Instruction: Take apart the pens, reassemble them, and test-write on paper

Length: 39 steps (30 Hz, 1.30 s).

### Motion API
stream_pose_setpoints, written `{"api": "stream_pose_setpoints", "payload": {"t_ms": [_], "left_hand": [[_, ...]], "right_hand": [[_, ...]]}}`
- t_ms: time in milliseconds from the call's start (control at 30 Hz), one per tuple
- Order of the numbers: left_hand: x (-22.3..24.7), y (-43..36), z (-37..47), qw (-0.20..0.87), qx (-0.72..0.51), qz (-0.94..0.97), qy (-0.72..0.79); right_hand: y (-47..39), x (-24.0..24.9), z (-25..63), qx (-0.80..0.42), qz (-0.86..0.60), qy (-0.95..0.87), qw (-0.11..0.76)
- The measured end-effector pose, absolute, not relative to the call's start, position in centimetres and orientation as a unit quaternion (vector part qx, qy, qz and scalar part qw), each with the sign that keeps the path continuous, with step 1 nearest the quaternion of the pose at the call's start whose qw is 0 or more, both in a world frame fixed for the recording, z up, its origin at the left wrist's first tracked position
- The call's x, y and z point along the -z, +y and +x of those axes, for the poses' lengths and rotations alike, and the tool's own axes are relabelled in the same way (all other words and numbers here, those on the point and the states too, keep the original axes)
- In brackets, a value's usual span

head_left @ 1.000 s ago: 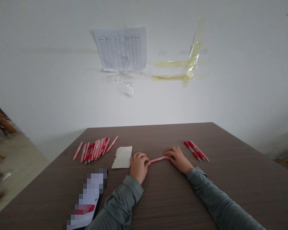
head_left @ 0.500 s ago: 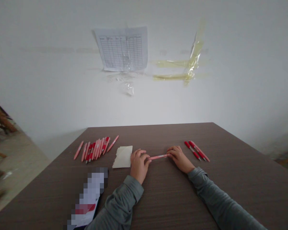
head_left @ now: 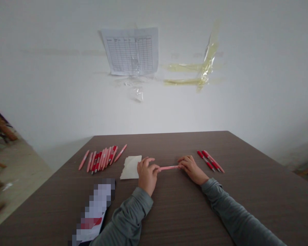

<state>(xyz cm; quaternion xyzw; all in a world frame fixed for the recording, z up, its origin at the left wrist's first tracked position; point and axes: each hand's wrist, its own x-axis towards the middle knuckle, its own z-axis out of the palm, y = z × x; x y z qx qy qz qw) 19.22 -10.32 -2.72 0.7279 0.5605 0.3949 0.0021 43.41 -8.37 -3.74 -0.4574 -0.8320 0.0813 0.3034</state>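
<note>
A pink pen (head_left: 169, 167) lies crosswise between my hands, close to the tabletop. Its left end is pinched between the thumb and finger of my left hand (head_left: 147, 175), whose other fingers are raised. At the pen's right end, the fingers of my right hand (head_left: 191, 168) are closed around it and hide the tip. Just left of my left hand rests a torn piece of cream paper (head_left: 130, 167). To the right of my right hand lie a few red and pink pens (head_left: 210, 161), side by side and slanted.
Several pink and red pens (head_left: 102, 159) lie in a row at the table's far left. A phone-like object (head_left: 96, 208), partly blurred out, sits beside my left forearm. Behind the brown table (head_left: 164, 143) rises a white wall (head_left: 184, 112) with a taped printed sheet (head_left: 130, 51).
My left hand has shifted slightly left, and its fingers have changed position on the pen's end. The right hand keeps its place, and the other pens have not moved.
</note>
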Motion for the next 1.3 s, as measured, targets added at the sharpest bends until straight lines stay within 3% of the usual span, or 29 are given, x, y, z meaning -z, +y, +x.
{"api": "stream_pose_setpoints", "payload": {"t_ms": [733,1300], "left_hand": [[2.3,-11.1,20.0,-0.018,-0.323,0.730,0.602],[2.0,-11.3,20.2,-0.040,-0.319,0.720,0.615]], "right_hand": [[-8.6,4.0,42.9,0.031,-0.489,-0.810,0.321],[-8.7,3.6,43.0,0.013,-0.490,-0.800,0.346]]}}
